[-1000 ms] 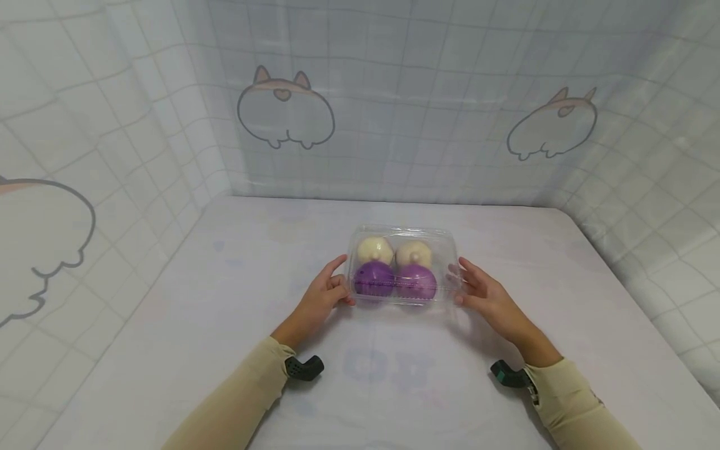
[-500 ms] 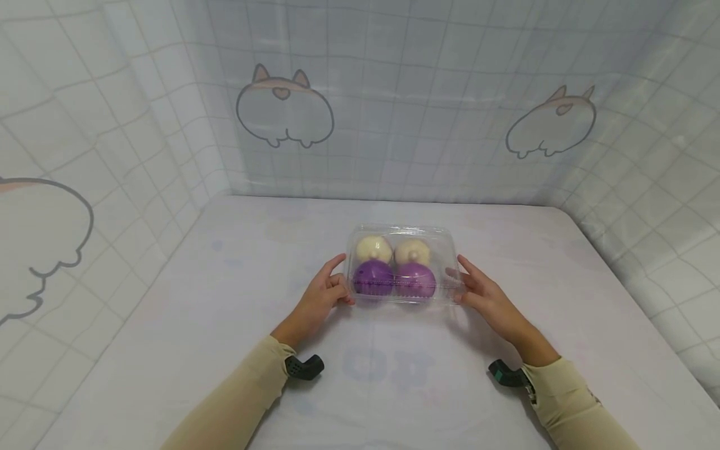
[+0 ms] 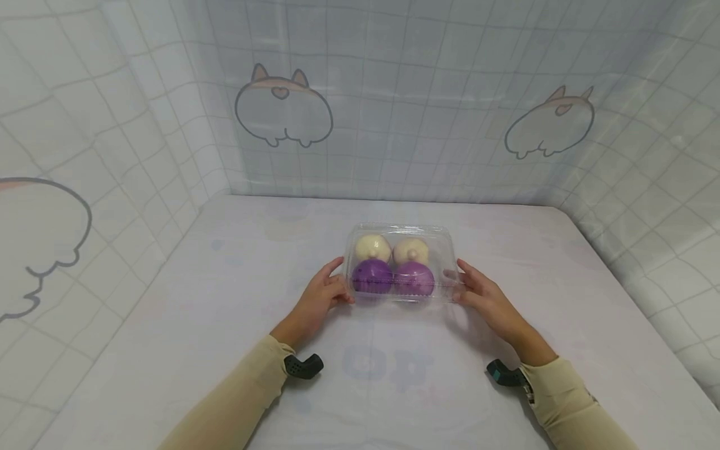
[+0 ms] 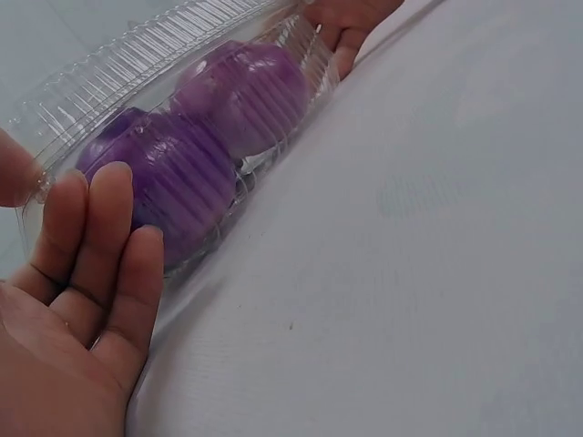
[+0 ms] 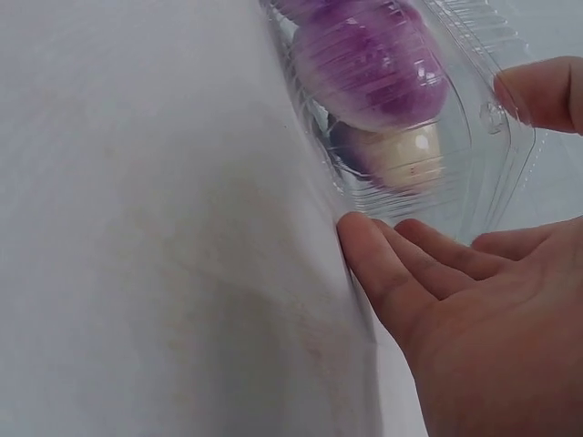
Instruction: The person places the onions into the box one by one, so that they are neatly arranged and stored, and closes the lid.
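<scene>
A clear plastic clamshell box [image 3: 444, 255] with a ribbed edge lies on the table, its lid closed. Inside are two cream round items [image 3: 373, 247] with small nubs at the back and two purple round ones [image 3: 372, 277] at the front. My left hand [image 3: 317, 300] holds the box's left end; in the left wrist view its thumb [image 4: 14, 173] is at the rim and its fingers lie along the end wall. At the right end, my right hand [image 3: 495, 306] grips with the thumb [image 5: 542, 94] by the lid's round snap and the fingers low against the wall.
A white cloth with faint print covers the table [image 3: 371, 406]. Behind it and at both sides hang white grid-patterned curtains [image 3: 416, 106] with corgi drawings. Dark wrist devices [image 3: 304, 367] sit at both beige cuffs.
</scene>
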The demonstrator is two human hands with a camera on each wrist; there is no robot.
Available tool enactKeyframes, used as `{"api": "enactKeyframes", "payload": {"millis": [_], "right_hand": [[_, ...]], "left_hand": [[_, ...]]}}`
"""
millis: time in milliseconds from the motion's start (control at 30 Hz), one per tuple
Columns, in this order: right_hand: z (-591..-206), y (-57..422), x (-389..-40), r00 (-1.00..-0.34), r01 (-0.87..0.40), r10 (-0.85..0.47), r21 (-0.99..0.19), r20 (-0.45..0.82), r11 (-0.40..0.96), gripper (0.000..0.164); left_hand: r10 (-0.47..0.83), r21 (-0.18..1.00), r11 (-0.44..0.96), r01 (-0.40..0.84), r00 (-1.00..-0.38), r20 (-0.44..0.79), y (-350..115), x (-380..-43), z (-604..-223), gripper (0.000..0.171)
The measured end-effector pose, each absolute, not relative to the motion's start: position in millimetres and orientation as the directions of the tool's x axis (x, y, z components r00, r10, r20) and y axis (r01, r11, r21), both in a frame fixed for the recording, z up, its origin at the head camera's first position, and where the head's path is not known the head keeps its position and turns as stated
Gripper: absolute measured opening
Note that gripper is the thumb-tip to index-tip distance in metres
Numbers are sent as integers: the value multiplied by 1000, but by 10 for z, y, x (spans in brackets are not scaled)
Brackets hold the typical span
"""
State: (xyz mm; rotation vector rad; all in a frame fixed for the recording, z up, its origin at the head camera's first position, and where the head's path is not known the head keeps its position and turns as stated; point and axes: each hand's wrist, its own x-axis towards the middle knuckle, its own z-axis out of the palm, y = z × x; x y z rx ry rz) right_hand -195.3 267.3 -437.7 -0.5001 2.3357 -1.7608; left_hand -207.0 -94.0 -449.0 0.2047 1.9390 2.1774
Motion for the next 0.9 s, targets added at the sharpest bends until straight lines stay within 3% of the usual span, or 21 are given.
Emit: {"api": "enactKeyframes", "payload": {"millis": [233,433,900], "right_hand": [[-4398,2647,-1968,-959,-164,-271,-941,82,297,62],[-4391,2625,-1962,-961,-46,-275,-987,2,152,54],[-4341,2524,-1940,-964,131,-233,-991,-125,-13,58]], "left_hand": [[252,992,-110,-64,-967,-34,-948,-2063,-4518,71],[253,993,-103,-61,-967,-33,-931,-2067,-4525,71],[259,991,-117,-68,-965,-36,-944,-2070,-4549,71]]}}
